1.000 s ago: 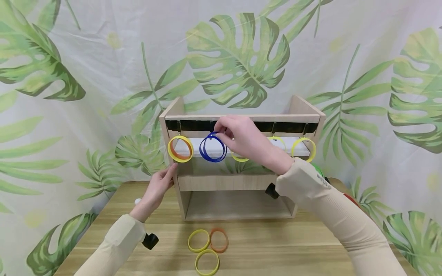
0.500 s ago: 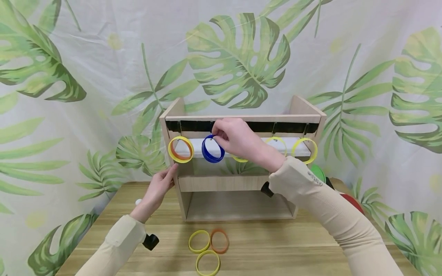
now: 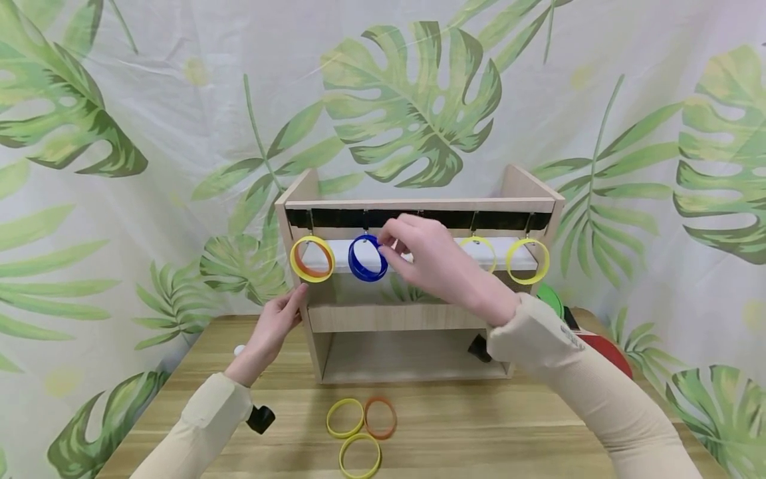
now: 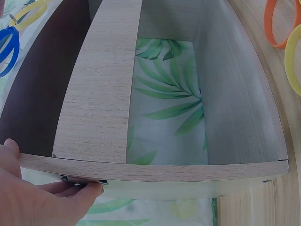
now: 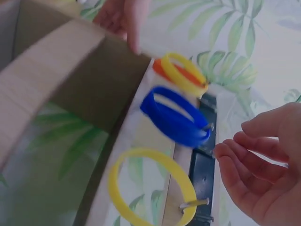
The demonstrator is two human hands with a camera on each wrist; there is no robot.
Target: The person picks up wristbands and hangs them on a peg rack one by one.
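My left hand (image 3: 275, 326) grips the left side panel of a small wooden shelf (image 3: 395, 318). In the left wrist view its thumb and fingers lie on either side of the panel edge (image 4: 155, 172). Two overlapping blue rings (image 3: 359, 271) hang from a hook on the black strip along the shelf's upper front. Just right of them is my right hand (image 3: 427, 256), fingers loosely bent. The right wrist view shows it apart from the blue rings (image 5: 171, 125), with nothing between its fingers. A hanging yellow ring (image 5: 115, 188) there is mostly hidden by this hand in the head view.
A yellow ring with an orange ring (image 3: 304, 264) hangs at the far left; more yellow rings (image 3: 546, 263) hang at right. Two yellow rings (image 3: 360, 476) and an orange ring (image 3: 395, 419) lie on the table. A red paddle (image 3: 610, 352) is behind the right arm.
My right hand has let go of the blue rings and drawn slightly right and down. The two blue rings have swung closer together on the hook. My left hand has stayed put.
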